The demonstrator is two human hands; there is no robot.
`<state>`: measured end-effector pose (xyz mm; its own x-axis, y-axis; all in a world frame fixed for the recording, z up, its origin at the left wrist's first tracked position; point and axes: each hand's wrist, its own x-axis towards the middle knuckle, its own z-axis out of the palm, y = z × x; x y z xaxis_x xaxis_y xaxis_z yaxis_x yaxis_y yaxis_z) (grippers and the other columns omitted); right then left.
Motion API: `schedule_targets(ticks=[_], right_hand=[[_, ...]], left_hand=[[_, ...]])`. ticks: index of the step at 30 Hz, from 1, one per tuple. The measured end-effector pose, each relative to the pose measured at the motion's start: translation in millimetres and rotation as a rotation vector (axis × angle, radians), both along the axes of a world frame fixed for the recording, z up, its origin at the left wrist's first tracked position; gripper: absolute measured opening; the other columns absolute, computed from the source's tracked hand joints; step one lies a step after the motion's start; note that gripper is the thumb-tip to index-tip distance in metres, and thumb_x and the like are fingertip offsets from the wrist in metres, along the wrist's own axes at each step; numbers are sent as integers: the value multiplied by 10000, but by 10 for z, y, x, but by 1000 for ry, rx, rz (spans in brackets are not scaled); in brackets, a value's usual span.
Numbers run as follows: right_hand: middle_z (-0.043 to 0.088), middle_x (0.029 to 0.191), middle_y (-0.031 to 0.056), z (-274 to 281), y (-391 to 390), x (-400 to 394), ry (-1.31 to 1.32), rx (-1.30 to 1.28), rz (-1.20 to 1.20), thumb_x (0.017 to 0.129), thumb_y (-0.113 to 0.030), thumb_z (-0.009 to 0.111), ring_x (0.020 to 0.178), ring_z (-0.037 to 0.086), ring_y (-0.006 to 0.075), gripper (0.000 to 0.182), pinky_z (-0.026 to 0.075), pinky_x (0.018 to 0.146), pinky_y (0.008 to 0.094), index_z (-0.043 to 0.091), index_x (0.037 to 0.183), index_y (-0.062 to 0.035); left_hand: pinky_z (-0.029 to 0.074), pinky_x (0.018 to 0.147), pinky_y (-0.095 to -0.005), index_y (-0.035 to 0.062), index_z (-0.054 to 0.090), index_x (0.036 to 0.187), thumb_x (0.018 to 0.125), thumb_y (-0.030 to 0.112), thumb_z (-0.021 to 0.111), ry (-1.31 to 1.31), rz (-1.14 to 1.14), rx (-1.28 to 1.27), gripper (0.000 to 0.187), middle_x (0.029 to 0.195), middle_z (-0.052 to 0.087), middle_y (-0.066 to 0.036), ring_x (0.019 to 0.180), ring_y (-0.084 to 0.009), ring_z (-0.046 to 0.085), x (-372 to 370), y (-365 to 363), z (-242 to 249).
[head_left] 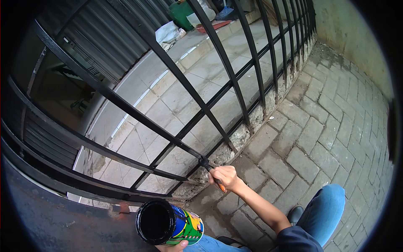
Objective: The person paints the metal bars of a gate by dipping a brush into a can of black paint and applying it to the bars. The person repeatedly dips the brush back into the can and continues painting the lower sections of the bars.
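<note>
My right hand (226, 177) is closed around a paintbrush (204, 162) with an orange-tipped handle. The brush's dark head rests against a lower part of a black metal fence bar (168, 136), close to the crossing rail. Below, at the bottom of the view, my left hand (178, 247) grips a paint can (189, 224) from its underside. The can has a blue, green and yellow label with black drips, and its open top shows black paint inside. Most of my left hand is hidden behind the can.
Grey paving bricks (308, 164) cover the ground on my right, up to a wall (357, 42). A rough concrete kerb (243, 136) runs under the fence. Beyond the bars are a tiled floor (168, 115), a green bin (181, 15) and a red dustpan (215, 26). A dark metal panel (84, 227) stands lower left.
</note>
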<state>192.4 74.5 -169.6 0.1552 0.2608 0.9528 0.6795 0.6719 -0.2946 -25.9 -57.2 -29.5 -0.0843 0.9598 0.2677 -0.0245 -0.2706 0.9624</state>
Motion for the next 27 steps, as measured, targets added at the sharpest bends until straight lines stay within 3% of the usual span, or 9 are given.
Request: schedule_targets(ticks=[3, 6, 8, 9, 12, 14, 16, 23, 27], right_hand=[[372, 530, 4, 421, 118, 34, 14, 92, -23, 669, 9, 699, 407, 450, 132, 189, 376, 371, 273, 532, 728, -56], [481, 611, 18, 595, 153, 24, -12, 230, -28, 698, -23, 695, 442, 491, 122, 151, 411, 394, 251, 561, 766, -39], [542, 672, 36, 580, 142, -15, 0, 307, -84, 718, -47, 692, 466, 517, 119, 139, 433, 411, 239, 573, 787, -28], [558, 699, 48, 514, 120, -26, -26, 295, -80, 723, -53, 692, 475, 526, 121, 139, 441, 419, 236, 576, 795, -24], [575, 704, 55, 155, 31, -42, -69, 219, -53, 722, -39, 692, 483, 536, 129, 137, 444, 422, 237, 568, 779, -27], [564, 668, 46, -126, -10, -67, -41, 71, -50, 711, -17, 688, 472, 534, 135, 143, 438, 417, 242, 555, 757, -34], [539, 605, 33, -119, -64, -36, -4, -49, -31, 699, 13, 675, 453, 528, 144, 159, 426, 406, 253, 529, 724, -45], [566, 624, 39, 320, -7, 33, 89, 126, -11, 702, 30, 664, 462, 544, 155, 152, 452, 416, 265, 547, 775, -32], [606, 636, 109, 419, -149, 140, 225, -116, 78, 732, 16, 650, 474, 587, 197, 64, 467, 445, 288, 596, 724, -16]], left_hand=[[456, 918, -408, -8, 356, 1334, 539, 163, 720, 38, 8, 3, 890, 1186, 524, -173, 1037, -279, 551, 3, 4, -19], [453, 923, -405, -3, 349, 1342, 522, 155, 719, 44, 13, -24, 914, 1197, 516, -172, 1050, -278, 544, 15, 5, 2], [411, 979, -399, 26, 317, 1369, 517, 25, 722, 47, 11, -79, 943, 1246, 478, -151, 1113, -281, 501, 18, -20, 77], [389, 1007, -395, 40, 302, 1382, 514, -40, 723, 48, 9, -106, 968, 1271, 460, -141, 1145, -282, 480, 16, -27, 99], [447, 934, -402, 3, 341, 1348, 511, 155, 717, 20, 37, -5, 931, 1212, 506, -171, 1064, -280, 537, -13, 20, -48], [443, 941, -400, 3, 337, 1351, 509, 158, 720, 26, 42, -3, 938, 1220, 502, -171, 1070, -280, 535, -8, 15, -56], [439, 947, -399, 1, 335, 1351, 505, 157, 723, 34, 42, 2, 944, 1225, 500, -170, 1075, -281, 533, 9, 21, -38], [455, 932, -387, -16, 349, 1336, 462, 95, 734, 6, 1, -27, 961, 1209, 516, -161, 1050, -273, 554, 117, 65, 41], [477, 908, -365, -28, 359, 1323, 442, 71, 783, -103, -10, -30, 982, 1179, 538, -151, 1026, -247, 573, 142, 51, 61]])
